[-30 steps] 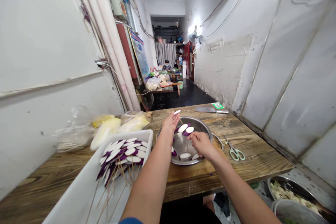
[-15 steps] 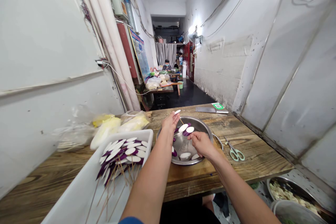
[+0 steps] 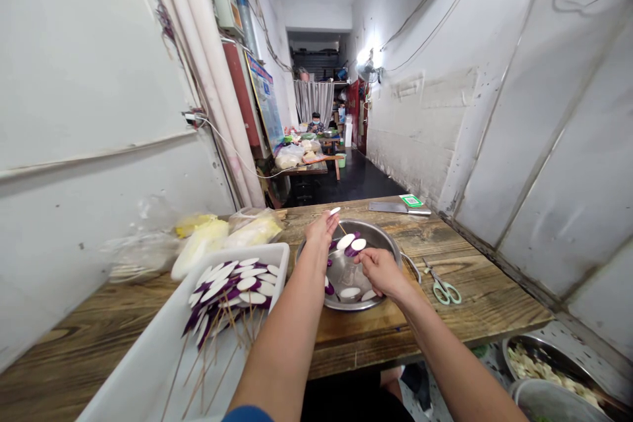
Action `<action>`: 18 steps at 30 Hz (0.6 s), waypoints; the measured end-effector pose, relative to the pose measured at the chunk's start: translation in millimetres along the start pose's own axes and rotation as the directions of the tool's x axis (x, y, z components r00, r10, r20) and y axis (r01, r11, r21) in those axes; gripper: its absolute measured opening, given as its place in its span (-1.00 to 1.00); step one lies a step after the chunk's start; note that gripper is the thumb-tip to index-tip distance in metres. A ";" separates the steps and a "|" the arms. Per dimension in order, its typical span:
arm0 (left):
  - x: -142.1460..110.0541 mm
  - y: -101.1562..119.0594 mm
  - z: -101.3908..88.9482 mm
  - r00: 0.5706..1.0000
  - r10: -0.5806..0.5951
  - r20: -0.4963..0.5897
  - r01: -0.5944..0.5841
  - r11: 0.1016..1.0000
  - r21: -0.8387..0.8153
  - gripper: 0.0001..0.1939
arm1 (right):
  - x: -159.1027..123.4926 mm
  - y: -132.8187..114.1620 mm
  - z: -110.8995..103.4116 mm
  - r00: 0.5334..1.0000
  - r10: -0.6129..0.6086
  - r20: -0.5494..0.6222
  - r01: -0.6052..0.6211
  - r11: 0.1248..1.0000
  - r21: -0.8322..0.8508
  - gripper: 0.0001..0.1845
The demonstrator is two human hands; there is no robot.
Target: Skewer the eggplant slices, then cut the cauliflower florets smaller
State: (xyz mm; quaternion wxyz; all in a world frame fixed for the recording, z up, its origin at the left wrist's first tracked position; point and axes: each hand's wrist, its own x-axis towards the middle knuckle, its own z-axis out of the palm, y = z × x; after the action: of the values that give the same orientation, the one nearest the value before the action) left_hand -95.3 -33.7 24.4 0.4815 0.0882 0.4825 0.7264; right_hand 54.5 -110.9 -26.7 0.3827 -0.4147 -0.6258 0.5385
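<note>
Above the steel basin (image 3: 395, 247), my left hand (image 3: 320, 229) pinches an oval, white-fleshed eggplant slice (image 3: 335, 211) at its fingertips. My right hand (image 3: 380, 270) is closed at the near end of a skewer of eggplant slices (image 3: 345, 242); the thin stick's far end points up toward my left hand. Two purple-edged slices show clearly on it, close to my right fingers. Loose eggplant slices (image 3: 350, 293) lie in the basin. To the left, a white plastic bin (image 3: 283, 270) holds a heap of skewered eggplant (image 3: 232, 287), sticks toward me.
A cleaver (image 3: 388, 207) lies at the table's far edge, and green-handled scissors (image 3: 445, 290) lie right of the basin. Plastic bags (image 3: 252, 227) of pale food sit behind the bin. Bowls of cut food (image 3: 548, 369) stand low at right. A person (image 3: 315, 124) sits far back.
Both hands keep their places with the slice and the skewer. The view shifts only very slightly.
</note>
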 end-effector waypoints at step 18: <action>0.7 -9.6 -3.8 0.966 0.231 0.114 -0.249 0.951 0.185 -0.85 | 2.4 2.0 0.1 0.999 0.042 -0.004 -0.042 0.999 0.030 -0.76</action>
State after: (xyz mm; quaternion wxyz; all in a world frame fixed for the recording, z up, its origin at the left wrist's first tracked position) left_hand -92.1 -34.8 14.7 0.3999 0.2263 0.5155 0.7233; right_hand 53.7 -108.5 -28.6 0.3789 -0.4233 -0.6080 0.5547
